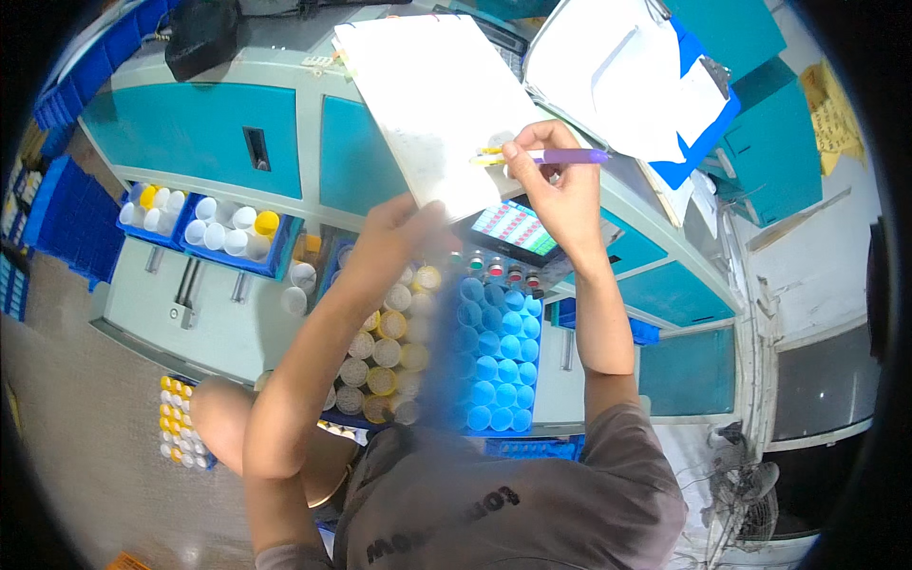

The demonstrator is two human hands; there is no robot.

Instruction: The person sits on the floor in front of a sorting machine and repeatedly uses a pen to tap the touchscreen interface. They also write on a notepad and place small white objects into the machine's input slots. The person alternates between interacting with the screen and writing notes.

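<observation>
Pinching the purple pen (pixel 575 156) in the right hand (pixel 562 190) over the white notebook (pixel 427 85); resting the left hand (pixel 404 233) at its near corner, grip too blurred to tell. Best to brace that corner firmly.

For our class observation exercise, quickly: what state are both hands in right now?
Left hand: at the near corner of the white notebook; whether it grips cannot be told.
Right hand: closed, holding the purple pen.

Bright light up here, and the white paper (pixel 432 95) is blazing, washed out nearly blank! Down the middle, a hazy smear softens the left hand (pixel 399 231) and blue cups (pixel 465 339); out wide, teal cabinets (pixel 195 133) bow toward black corners.
</observation>
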